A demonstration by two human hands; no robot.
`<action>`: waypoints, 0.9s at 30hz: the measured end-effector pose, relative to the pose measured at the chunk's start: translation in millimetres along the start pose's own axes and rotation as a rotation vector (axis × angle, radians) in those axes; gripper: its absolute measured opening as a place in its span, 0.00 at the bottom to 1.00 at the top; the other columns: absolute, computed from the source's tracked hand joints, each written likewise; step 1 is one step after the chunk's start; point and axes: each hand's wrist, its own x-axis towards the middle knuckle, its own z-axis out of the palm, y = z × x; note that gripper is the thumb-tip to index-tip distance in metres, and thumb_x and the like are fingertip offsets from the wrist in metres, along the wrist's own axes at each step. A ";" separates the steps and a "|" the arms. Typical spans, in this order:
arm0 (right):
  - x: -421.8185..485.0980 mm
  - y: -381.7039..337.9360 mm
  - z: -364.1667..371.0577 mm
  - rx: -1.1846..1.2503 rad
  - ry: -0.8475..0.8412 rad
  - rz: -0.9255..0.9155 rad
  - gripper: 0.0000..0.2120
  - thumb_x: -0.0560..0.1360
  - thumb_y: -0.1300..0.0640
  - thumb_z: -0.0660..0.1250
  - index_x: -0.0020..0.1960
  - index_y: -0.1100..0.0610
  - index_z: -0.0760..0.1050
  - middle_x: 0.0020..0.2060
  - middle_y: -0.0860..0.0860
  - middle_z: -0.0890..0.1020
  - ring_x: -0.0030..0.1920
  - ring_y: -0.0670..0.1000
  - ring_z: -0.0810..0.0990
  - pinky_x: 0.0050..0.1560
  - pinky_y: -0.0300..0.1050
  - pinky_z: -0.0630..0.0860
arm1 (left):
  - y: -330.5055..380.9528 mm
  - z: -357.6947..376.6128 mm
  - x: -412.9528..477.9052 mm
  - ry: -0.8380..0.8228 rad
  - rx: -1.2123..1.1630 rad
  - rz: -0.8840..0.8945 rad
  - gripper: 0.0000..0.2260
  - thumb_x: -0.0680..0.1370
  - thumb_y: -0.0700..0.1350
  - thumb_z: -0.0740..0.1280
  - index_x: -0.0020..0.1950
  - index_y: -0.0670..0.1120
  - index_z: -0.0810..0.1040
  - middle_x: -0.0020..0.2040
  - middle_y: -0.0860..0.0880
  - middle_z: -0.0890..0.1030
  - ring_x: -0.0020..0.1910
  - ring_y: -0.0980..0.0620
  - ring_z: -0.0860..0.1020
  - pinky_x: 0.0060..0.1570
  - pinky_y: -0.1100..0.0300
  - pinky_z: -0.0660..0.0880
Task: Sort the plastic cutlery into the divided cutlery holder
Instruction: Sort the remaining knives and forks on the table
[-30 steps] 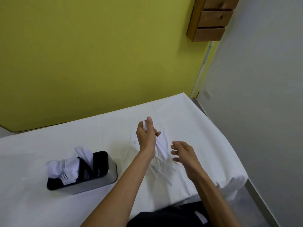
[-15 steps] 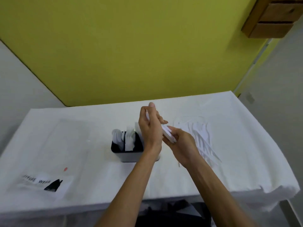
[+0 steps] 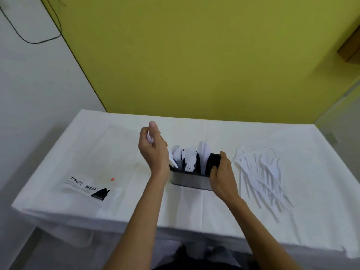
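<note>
The divided cutlery holder (image 3: 191,181), black inside with a steel wall, stands mid-table. White spoons (image 3: 176,152), forks (image 3: 190,159) and knives (image 3: 203,152) stick up from separate compartments. My left hand (image 3: 153,152) hovers at its left end, shut on white plastic cutlery (image 3: 150,138) whose lower end (image 3: 173,163) dips toward the leftmost compartment. What kind of piece it is I cannot tell. My right hand (image 3: 222,173) grips the holder's right end. A loose pile of white cutlery (image 3: 261,172) lies on the cloth right of the holder.
A white cloth covers the table (image 3: 194,207). A clear plastic bag printed "LEISURE WEAR" (image 3: 87,186) lies flat at the left. The yellow wall (image 3: 194,65) stands close behind, with a black cable (image 3: 39,40) at upper left and a wooden shelf corner (image 3: 350,47) at upper right.
My left hand carried cutlery from the pile over to the holder's left end. My right hand left the held pieces and took the holder's right end. The view swung left.
</note>
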 end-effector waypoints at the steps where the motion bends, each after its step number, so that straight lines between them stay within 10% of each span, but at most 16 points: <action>1: 0.4 -1.6 0.0 -0.009 -0.001 -0.005 0.27 0.81 0.60 0.55 0.79 0.58 0.52 0.74 0.57 0.65 0.71 0.59 0.68 0.69 0.57 0.70 | -7.4 -0.4 -2.2 -0.010 0.029 0.000 0.21 0.83 0.53 0.62 0.38 0.39 0.66 0.29 0.49 0.67 0.28 0.49 0.67 0.31 0.58 0.71; 9: -2.4 -1.0 2.8 -0.006 0.028 -0.013 0.26 0.82 0.60 0.54 0.78 0.57 0.53 0.70 0.57 0.69 0.66 0.58 0.72 0.62 0.56 0.73 | -74.2 -19.1 -32.0 -0.183 0.445 -0.010 0.12 0.84 0.54 0.57 0.55 0.48 0.76 0.53 0.49 0.81 0.55 0.47 0.78 0.55 0.46 0.76; 17: -3.4 -3.6 0.6 0.023 0.024 -0.023 0.25 0.82 0.59 0.54 0.78 0.56 0.54 0.69 0.56 0.70 0.65 0.56 0.72 0.61 0.52 0.73 | -79.0 -34.6 -32.4 -0.509 0.732 -0.124 0.31 0.78 0.68 0.55 0.72 0.49 0.67 0.64 0.47 0.79 0.61 0.43 0.77 0.61 0.43 0.75; 27: 3.6 8.5 -15.0 0.047 -0.063 -0.055 0.26 0.84 0.52 0.55 0.79 0.58 0.55 0.75 0.54 0.66 0.74 0.53 0.66 0.69 0.40 0.62 | -53.8 -23.1 -21.0 -0.600 0.910 -0.298 0.42 0.76 0.69 0.61 0.81 0.46 0.51 0.80 0.43 0.60 0.77 0.39 0.61 0.73 0.39 0.62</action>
